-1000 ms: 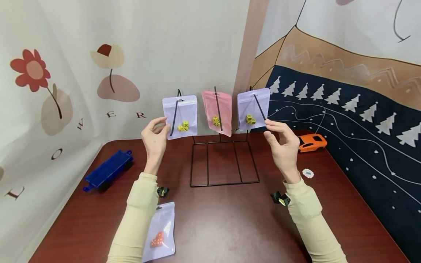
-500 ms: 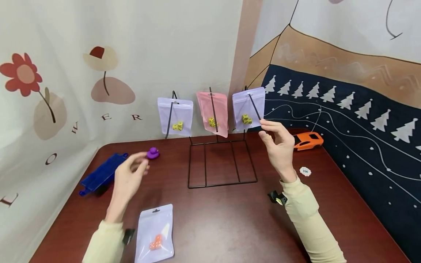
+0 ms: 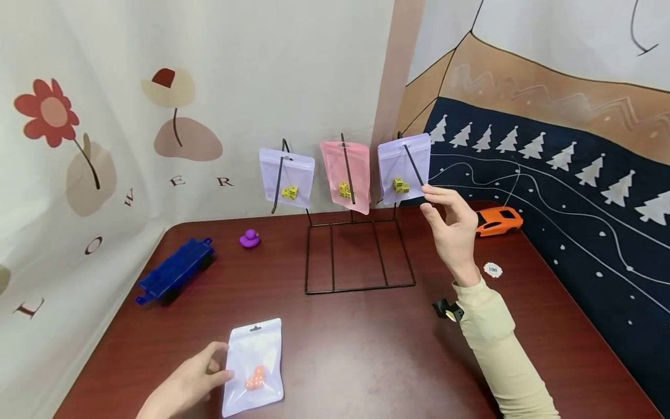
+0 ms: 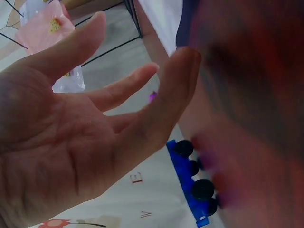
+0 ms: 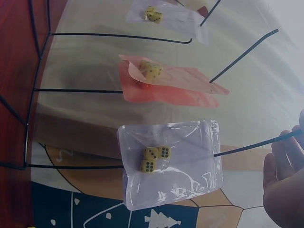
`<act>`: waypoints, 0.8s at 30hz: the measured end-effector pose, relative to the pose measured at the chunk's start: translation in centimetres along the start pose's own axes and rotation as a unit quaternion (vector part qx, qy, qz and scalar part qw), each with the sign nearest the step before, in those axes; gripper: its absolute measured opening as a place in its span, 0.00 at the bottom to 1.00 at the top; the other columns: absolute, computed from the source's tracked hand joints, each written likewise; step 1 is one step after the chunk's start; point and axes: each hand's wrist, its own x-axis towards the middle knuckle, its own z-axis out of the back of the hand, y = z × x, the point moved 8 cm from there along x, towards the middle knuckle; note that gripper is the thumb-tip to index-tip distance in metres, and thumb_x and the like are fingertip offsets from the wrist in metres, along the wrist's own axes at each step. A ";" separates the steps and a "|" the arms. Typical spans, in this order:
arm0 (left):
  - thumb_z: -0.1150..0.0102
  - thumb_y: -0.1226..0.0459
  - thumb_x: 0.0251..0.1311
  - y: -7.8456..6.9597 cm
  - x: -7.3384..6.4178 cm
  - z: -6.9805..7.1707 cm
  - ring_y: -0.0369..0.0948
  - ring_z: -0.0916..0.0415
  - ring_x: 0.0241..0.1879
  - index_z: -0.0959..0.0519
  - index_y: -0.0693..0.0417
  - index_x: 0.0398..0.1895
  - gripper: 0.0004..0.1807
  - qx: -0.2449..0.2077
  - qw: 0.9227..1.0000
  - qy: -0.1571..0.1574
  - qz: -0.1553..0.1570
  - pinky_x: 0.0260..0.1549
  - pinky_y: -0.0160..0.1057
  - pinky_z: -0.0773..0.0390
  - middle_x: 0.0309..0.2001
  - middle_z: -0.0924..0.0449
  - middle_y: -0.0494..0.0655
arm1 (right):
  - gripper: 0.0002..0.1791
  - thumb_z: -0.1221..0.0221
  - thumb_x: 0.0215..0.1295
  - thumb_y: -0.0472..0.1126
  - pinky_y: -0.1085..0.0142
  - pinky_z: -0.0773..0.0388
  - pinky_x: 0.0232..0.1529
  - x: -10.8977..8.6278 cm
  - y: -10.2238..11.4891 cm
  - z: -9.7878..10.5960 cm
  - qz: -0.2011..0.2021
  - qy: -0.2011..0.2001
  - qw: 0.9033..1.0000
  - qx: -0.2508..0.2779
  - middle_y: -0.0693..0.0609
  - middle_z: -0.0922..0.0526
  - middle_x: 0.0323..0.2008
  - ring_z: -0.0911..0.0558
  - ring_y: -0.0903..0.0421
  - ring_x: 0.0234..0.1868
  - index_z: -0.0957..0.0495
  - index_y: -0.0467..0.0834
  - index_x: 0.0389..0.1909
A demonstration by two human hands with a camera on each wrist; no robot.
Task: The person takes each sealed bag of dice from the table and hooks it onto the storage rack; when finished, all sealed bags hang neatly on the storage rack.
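A pale purple zip bag (image 3: 252,343) with orange dice (image 3: 255,378) lies on the table. My left hand (image 3: 183,378) is at its left edge, thumb over the margin; in the left wrist view its fingers (image 4: 135,126) are spread and loosely bent. My right hand (image 3: 455,230) holds the tip of the right hook (image 3: 413,164) of a black wire display rack (image 3: 361,288). From that hook hangs a purple bag (image 5: 190,166) of yellow dice. A pink bag (image 3: 358,174) hangs in the middle and another purple bag (image 3: 272,174) at left, both with yellow dice.
A blue toy trailer (image 3: 175,270) and a purple rubber duck (image 3: 250,238) stand on the left of the table. An orange toy car (image 3: 499,221) is at the back right, near a white round chip (image 3: 492,269). Printed curtains rise behind and beside the table.
My left hand has left the left hanging bag and come down to the bag on the table, uncovering the duck. My right hand stays at the right hook.
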 end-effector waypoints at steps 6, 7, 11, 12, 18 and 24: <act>0.34 0.65 0.56 -0.4 0.0 -1.4 0.44 0.29 0.26 0.32 0.62 0.56 0.26 -0.019 1.000 -0.007 -0.003 0.23 0.41 0.22 0.31 0.29 0.52 | 0.11 0.38 0.58 0.26 0.54 0.29 0.59 0.1 0.0 0.1 -0.001 0.001 1.000 0.000 0.30 0.21 0.43 0.22 0.44 0.51 0.24 0.20 0.37; 0.34 0.66 0.55 -0.6 0.0 -1.6 0.44 0.29 0.26 0.31 0.62 0.56 0.26 -0.026 1.000 -0.008 -0.006 0.23 0.42 0.21 0.31 0.29 0.52 | 0.11 0.38 0.58 0.26 0.54 0.29 0.59 0.2 0.0 0.1 -0.001 0.002 1.000 0.000 0.30 0.21 0.43 0.22 0.44 0.51 0.24 0.20 0.37; 0.33 0.68 0.54 -0.9 0.0 -2.1 0.44 0.28 0.27 0.31 0.62 0.54 0.26 -0.046 0.999 -0.014 0.001 0.23 0.43 0.19 0.32 0.30 0.54 | 0.10 0.38 0.57 0.24 0.55 0.29 0.58 0.2 0.0 0.1 -0.002 0.003 1.000 -0.001 0.30 0.21 0.43 0.22 0.43 0.51 0.24 0.20 0.37; 0.32 0.68 0.53 -1.0 0.0 -2.2 0.44 0.28 0.27 0.32 0.62 0.54 0.26 -0.043 0.999 -0.016 0.002 0.22 0.42 0.20 0.31 0.29 0.54 | 0.09 0.38 0.57 0.23 0.55 0.29 0.58 0.2 0.0 0.1 -0.003 0.003 1.000 0.000 0.30 0.21 0.43 0.22 0.43 0.50 0.24 0.20 0.37; 0.31 0.68 0.50 -1.8 0.7 -2.1 0.43 0.28 0.28 0.32 0.62 0.49 0.25 0.004 0.999 -0.043 -0.021 0.25 0.42 0.24 0.30 0.27 0.51 | 0.09 0.40 0.55 0.18 0.56 0.28 0.58 0.3 0.0 0.2 -0.004 0.012 1.000 -0.006 0.30 0.21 0.44 0.22 0.45 0.50 0.25 0.20 0.38; 0.37 0.78 0.47 -2.8 0.9 -1.2 0.44 0.28 0.30 0.27 0.59 0.41 0.17 -0.011 0.993 -0.092 -0.068 0.27 0.42 0.24 0.29 0.27 0.49 | 0.11 0.42 0.52 0.15 0.57 0.28 0.58 0.1 0.0 0.3 -0.005 0.016 1.000 -0.010 0.29 0.22 0.44 0.23 0.43 0.51 0.25 0.20 0.38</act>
